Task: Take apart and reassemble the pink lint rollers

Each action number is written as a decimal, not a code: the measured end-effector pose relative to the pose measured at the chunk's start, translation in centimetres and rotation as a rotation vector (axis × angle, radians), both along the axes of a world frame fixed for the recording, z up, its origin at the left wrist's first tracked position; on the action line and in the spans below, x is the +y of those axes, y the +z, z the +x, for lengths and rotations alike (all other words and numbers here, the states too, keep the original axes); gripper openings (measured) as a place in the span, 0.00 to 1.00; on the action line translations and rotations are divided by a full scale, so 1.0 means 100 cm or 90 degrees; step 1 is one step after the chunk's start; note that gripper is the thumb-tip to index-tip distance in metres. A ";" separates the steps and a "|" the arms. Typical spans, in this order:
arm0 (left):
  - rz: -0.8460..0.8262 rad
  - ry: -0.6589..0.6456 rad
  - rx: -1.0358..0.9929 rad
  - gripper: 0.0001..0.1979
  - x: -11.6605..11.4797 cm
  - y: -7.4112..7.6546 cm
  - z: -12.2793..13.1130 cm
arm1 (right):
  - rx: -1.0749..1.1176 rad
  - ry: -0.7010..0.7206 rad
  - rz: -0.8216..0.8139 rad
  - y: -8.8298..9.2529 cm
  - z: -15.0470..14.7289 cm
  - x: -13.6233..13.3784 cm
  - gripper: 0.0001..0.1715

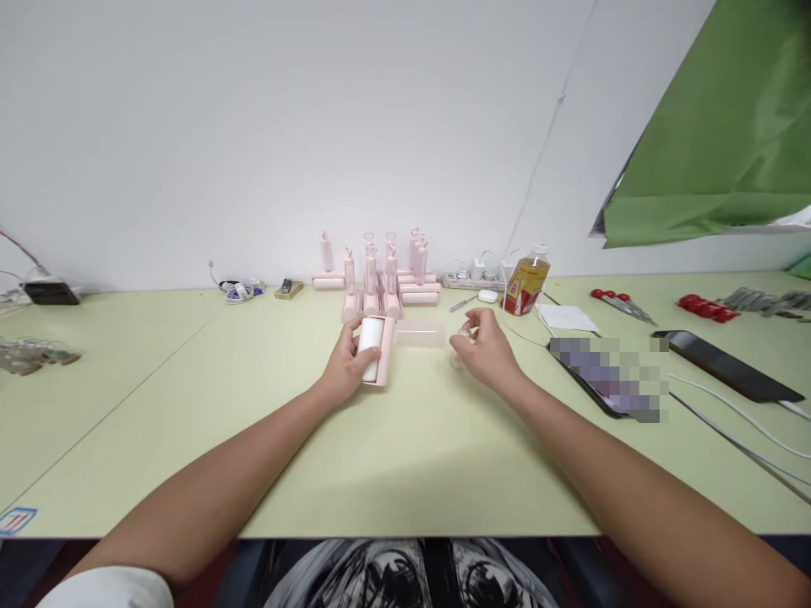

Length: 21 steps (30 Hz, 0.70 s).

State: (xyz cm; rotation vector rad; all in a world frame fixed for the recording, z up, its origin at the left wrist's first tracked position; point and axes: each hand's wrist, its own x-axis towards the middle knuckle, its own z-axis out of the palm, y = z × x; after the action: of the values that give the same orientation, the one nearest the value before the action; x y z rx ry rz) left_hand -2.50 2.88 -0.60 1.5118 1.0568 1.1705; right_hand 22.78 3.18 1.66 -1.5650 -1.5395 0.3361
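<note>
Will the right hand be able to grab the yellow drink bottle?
Probably yes: the clear plastic bottle of amber liquid stands just beyond the right hand, nothing standing between, though its fingers pinch a small clear piece.

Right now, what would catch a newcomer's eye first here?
The left hand grips a pink lint roller with a white roll at the middle of the table, the right hand close beside it. Behind them a cluster of pink rollers stands by the wall; a green sheet hangs top right.
</note>
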 end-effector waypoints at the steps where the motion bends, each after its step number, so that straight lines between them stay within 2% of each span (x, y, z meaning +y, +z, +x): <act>1: -0.002 0.001 -0.008 0.37 0.000 0.000 0.000 | 0.003 0.010 -0.042 -0.002 -0.001 0.001 0.22; 4: -0.010 -0.001 -0.015 0.36 -0.002 0.001 0.001 | -0.013 0.058 -0.123 -0.007 -0.004 0.002 0.11; 8: -0.017 -0.014 -0.015 0.36 -0.002 0.001 0.001 | -0.057 0.133 -0.096 -0.009 -0.010 -0.004 0.06; 11: -0.032 -0.029 -0.048 0.35 -0.001 0.000 0.001 | -0.079 0.227 -0.065 -0.010 -0.017 -0.013 0.07; 17: -0.082 -0.089 -0.158 0.33 -0.003 0.000 0.001 | -0.090 0.463 -0.102 -0.010 -0.027 -0.031 0.15; 21: -0.104 -0.102 -0.194 0.30 -0.005 0.001 0.003 | -0.100 0.524 -0.135 -0.010 -0.027 -0.034 0.20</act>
State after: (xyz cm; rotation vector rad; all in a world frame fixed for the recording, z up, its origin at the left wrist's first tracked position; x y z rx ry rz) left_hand -2.23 2.41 -0.52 1.2207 0.7903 1.1309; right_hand 20.06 -0.20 0.65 -1.0457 -2.2904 0.8666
